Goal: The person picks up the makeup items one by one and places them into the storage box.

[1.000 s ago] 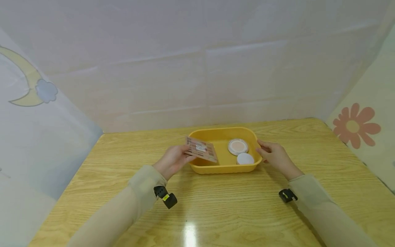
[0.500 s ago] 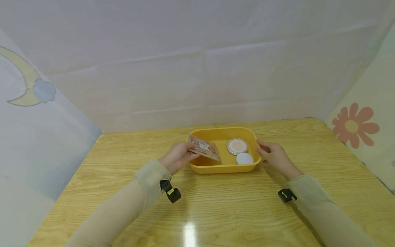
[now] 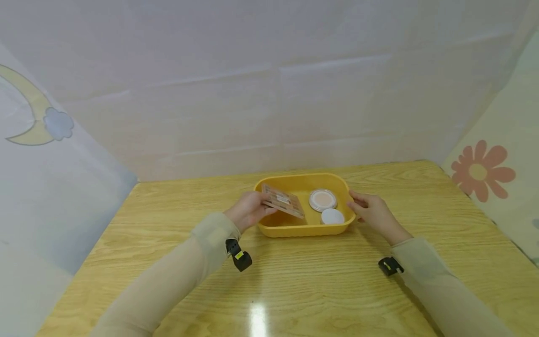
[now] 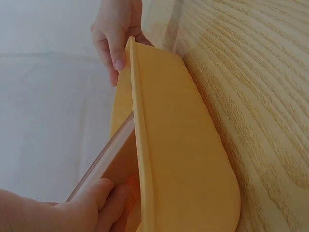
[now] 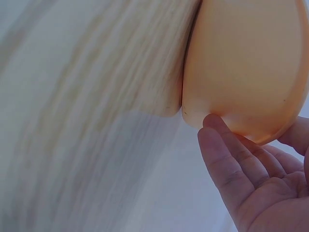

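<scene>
My left hand point(image 3: 248, 209) pinches an eyeshadow palette point(image 3: 284, 201) by its left edge, thumb and fingers on opposite faces. The palette slants down to the right into the left half of a yellow plastic basket point(image 3: 307, 231). In the left wrist view, the palette point(image 4: 118, 157) passes behind the near wall of the basket point(image 4: 178, 135), its lower part hidden. My right hand point(image 3: 374, 213) grips the basket's right end. In the right wrist view, that hand point(image 5: 265, 181) has its fingers along the outside of the wall and the thumb at the rim.
Inside the basket, on the right, lie a round clear-rimmed compact point(image 3: 323, 200) with a beige centre and a white round lid or jar point(image 3: 332, 216). The basket stands near the back of a wood-grain table point(image 3: 311, 281), before a pale cloth backdrop point(image 3: 269, 112).
My left hand has moved a little to the right, carrying the palette farther over the basket. The right hand keeps its grip, and the basket has stayed nearly in place.
</scene>
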### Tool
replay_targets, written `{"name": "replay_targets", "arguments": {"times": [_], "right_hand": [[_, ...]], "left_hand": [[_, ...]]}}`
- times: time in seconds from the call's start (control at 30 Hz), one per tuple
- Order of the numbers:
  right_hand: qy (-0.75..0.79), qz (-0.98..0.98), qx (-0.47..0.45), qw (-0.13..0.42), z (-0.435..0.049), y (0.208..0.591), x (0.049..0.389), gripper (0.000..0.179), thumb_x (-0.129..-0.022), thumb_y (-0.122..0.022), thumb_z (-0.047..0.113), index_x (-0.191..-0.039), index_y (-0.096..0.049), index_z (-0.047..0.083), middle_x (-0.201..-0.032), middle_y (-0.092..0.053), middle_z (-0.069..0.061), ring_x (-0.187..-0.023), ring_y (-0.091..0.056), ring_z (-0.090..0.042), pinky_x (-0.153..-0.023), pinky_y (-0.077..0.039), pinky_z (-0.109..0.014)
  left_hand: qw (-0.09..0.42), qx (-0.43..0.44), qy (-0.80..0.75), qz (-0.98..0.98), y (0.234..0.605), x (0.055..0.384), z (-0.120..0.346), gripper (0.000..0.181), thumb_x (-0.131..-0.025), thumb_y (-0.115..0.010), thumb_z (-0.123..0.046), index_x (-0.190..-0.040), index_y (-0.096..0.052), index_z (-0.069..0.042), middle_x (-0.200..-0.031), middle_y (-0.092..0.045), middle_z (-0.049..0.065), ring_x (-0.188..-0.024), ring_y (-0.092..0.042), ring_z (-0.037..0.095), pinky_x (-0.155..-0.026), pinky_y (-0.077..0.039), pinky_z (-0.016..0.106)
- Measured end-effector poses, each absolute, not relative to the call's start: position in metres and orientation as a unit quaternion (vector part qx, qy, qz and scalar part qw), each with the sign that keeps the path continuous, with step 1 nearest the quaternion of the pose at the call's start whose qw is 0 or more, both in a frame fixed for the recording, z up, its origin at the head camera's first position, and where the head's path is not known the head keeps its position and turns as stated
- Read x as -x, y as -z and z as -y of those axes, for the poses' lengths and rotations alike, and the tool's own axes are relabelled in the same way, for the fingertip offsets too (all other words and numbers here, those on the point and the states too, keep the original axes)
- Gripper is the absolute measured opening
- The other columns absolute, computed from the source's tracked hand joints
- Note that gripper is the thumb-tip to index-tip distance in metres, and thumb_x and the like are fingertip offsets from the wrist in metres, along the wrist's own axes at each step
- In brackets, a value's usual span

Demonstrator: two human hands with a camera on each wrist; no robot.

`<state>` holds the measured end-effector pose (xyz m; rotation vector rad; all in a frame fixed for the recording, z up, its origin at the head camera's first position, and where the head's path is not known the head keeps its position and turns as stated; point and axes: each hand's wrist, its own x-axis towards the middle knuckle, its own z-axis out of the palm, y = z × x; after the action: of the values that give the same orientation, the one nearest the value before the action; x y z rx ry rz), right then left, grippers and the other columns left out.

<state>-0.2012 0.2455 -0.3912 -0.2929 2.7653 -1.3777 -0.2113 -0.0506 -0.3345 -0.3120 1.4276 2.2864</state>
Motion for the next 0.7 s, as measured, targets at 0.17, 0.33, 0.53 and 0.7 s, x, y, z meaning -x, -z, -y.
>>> {"name": "replay_targets", "arguments": {"times": [0.17, 0.33, 0.53, 0.7], "right_hand": [[0.445, -0.890, 0.094, 0.020, -0.245, 0.392, 0.202, 0.050, -0.102, -0.051, 0.014, -0.142, -0.036, -0.012, -0.137, -0.044, -0.034, -0.098, -0.061, -0.035, -0.068, -0.057, -0.034], [0.445, -0.890, 0.093, 0.022, -0.245, 0.392, 0.202, 0.051, -0.102, -0.051, 0.015, -0.142, -0.035, -0.012, -0.137, -0.044, -0.034, -0.098, -0.062, -0.035, -0.068, -0.057, -0.033], [0.444, -0.890, 0.096, 0.018, -0.245, 0.391, 0.201, 0.049, -0.102, -0.051, 0.013, -0.142, -0.036, -0.012, -0.134, -0.046, -0.034, -0.098, -0.062, -0.035, -0.068, -0.057, -0.034], [0.445, -0.890, 0.097, 0.018, -0.244, 0.390, 0.200, 0.049, -0.102, -0.052, 0.012, -0.141, -0.036, -0.012, -0.134, -0.047, -0.034, -0.101, -0.061, -0.037, -0.069, -0.057, -0.036]], "left_hand": [[0.212, 0.120, -0.816, -0.525, 0.335, 0.217, 0.048, 0.049, -0.105, -0.028, 0.001, -0.151, -0.011, 0.009, -0.150, -0.022, 0.034, -0.139, -0.027, 0.042, -0.111, -0.027, 0.045], [0.214, 0.128, -0.815, -0.523, 0.336, 0.222, 0.046, 0.050, -0.104, -0.027, 0.002, -0.151, -0.011, 0.009, -0.152, -0.020, 0.033, -0.140, -0.025, 0.042, -0.111, -0.027, 0.045], [0.218, 0.125, -0.808, -0.532, 0.337, 0.228, 0.043, 0.050, -0.104, -0.025, 0.003, -0.152, -0.011, 0.007, -0.152, -0.022, 0.032, -0.139, -0.026, 0.042, -0.111, -0.028, 0.046], [0.223, 0.117, -0.803, -0.540, 0.339, 0.232, 0.039, 0.056, -0.100, -0.025, 0.009, -0.153, -0.008, 0.005, -0.152, -0.021, 0.032, -0.139, -0.026, 0.042, -0.110, -0.028, 0.046]]}}
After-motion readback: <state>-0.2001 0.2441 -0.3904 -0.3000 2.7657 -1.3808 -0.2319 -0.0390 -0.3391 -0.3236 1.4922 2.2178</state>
